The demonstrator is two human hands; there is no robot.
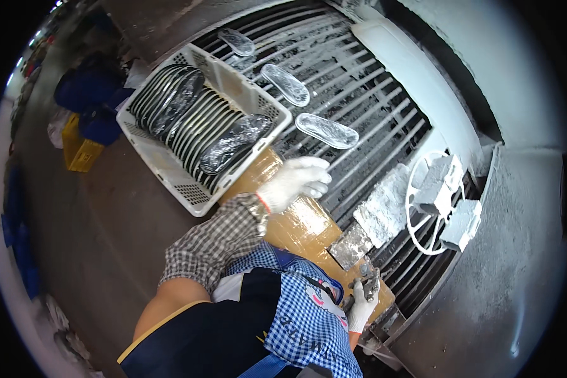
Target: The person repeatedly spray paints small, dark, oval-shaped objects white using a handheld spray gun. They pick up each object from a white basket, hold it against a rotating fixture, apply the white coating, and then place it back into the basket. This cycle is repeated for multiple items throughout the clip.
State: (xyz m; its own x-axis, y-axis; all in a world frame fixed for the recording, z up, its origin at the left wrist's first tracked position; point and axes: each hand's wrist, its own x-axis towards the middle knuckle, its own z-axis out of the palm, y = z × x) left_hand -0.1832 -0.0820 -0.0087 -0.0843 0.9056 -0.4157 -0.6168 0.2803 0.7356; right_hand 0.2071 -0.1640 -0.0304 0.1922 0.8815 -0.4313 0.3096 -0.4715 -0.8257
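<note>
yellow plastic made the box [82,151] at the far left, on the floor [123,220], with blue bundles [94,107] beside it. then came a white crate [219,79], near the left edge of a barred surface [384,135]. inside it many dark flat pieces [179,135] stood on edge in rows, and shiny black pieces [236,142] leaned over them.

to the right of the crate, three silvery oval pieces lay flat on the bars, well apart: the first [237,41] near the far edge, the second [286,84] in the middle, the third [327,130] nearest to the person.

the left hand [296,183], in a white glove, hung just beside the crate's near right corner, below the third oval piece; its fingers were a little bent and moderately wide, and i saw nothing in them. under it ran a brown taped strip [305,220]. at the strip's right end was the gloved right hand [362,302]; its fingertips looked dark, and i cannot tell if they held something. farther right were a powdery slab [384,205] and a white wheel [416,217] with two blocks.

in my judgement, an oval piece pushed on one end could tilt and drop between the bars, and a careless sleeve [223,230] could knock the crate.
</note>
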